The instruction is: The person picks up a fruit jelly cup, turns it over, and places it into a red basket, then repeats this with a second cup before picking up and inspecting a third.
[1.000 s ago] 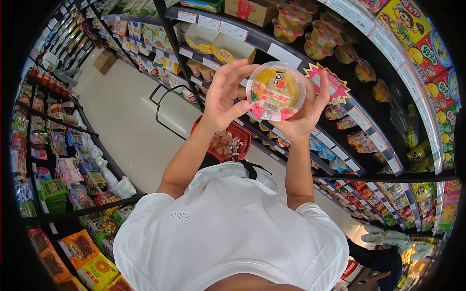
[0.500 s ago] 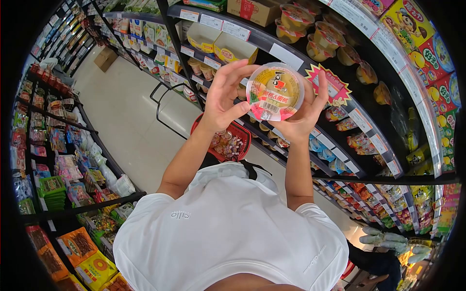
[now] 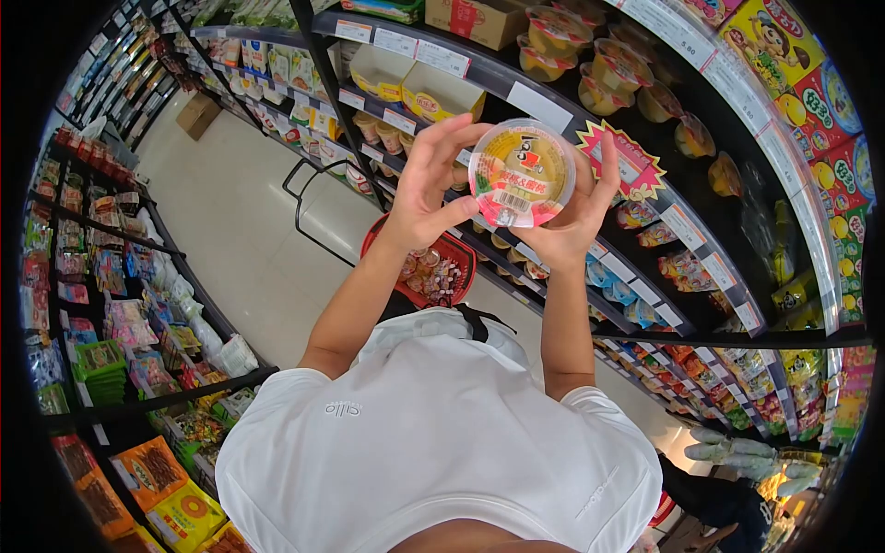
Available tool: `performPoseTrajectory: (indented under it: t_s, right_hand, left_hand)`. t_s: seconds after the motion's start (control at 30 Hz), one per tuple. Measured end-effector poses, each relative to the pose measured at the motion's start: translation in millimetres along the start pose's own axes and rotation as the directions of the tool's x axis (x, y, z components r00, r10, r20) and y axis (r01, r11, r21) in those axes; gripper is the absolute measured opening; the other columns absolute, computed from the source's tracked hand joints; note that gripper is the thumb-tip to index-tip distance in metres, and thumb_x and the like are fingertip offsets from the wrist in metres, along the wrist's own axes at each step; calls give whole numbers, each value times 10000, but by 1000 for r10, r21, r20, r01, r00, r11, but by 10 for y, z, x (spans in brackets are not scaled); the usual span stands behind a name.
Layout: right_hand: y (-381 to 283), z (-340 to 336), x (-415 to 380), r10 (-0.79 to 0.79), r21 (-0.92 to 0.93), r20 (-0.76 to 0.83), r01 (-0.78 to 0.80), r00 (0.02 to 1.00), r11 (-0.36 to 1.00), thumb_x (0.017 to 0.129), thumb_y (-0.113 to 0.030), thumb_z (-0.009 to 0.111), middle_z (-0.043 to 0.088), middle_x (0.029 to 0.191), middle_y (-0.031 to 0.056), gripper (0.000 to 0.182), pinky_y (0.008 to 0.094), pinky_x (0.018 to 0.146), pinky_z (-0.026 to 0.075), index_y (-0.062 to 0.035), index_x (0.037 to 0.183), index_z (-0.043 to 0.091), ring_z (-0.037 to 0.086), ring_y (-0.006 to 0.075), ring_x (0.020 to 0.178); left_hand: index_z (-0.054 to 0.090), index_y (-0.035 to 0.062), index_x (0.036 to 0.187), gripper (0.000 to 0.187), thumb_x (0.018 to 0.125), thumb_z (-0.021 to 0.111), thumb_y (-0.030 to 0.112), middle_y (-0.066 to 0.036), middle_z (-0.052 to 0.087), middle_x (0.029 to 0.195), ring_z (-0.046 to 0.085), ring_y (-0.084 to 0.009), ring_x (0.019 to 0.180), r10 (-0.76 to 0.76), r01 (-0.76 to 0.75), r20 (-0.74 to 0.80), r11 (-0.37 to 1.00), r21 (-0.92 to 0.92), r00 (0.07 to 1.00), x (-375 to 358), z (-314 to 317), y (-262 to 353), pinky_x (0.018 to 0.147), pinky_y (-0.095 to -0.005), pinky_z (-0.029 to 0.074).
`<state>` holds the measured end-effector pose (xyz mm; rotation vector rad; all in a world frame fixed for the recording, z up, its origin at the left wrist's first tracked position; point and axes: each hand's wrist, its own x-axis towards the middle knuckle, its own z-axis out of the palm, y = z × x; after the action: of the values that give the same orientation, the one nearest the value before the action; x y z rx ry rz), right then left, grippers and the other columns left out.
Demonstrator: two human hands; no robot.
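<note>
A round clear cup (image 3: 523, 173) with yellow contents and a pink and white printed label is held up in front of the shelves. My left hand (image 3: 433, 184) grips its left side, the thumb against the lower edge. On its right side my right hand (image 3: 573, 214) holds it too, with a finger raised away from the rim. Similar cups (image 3: 619, 66) stand on the shelf behind. Below my forearms a red basket (image 3: 467, 267) on the floor holds cups and small packets.
Shelves of packaged snacks (image 3: 120, 313) line the left side, and more shelving with price labels (image 3: 687, 226) curves along the right. A cardboard box (image 3: 197, 116) is on the floor further off. Another person (image 3: 728, 502) is at the lower right.
The other person at the lower right has shifted slightly. Both hands and the cup stay almost in place, while the view has moved a little.
</note>
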<state>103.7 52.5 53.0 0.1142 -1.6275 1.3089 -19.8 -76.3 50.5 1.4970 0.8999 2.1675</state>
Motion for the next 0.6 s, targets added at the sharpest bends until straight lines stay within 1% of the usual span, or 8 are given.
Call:
performPoseTrajectory:
  t_s: [0.37, 0.6]
  right_hand:
    - [18, 12, 1, 12, 12, 2, -12, 1000, 1000, 539, -151, 930, 509, 1315, 200, 1278, 388, 1038, 424, -36, 1498, 93, 538, 279, 1211]
    - [25, 26, 14, 12, 7, 16, -12, 1000, 1000, 543, -152, 930, 506, 1315, 202, 1279, 394, 1038, 423, -38, 1498, 86, 535, 282, 1211]
  left_hand:
    - [237, 52, 1462, 850, 785, 752, 64, -212, 431, 1389, 416, -296, 1321, 3, -3, 1, 1000, 11, 1000, 15, -34, -24, 998, -425, 470]
    - [244, 50, 1458, 891, 745, 779, 49, -204, 440, 1383, 422, -290, 1315, 7, -7, -4, 1000, 13, 1000, 17, -58, -26, 990, -419, 477]
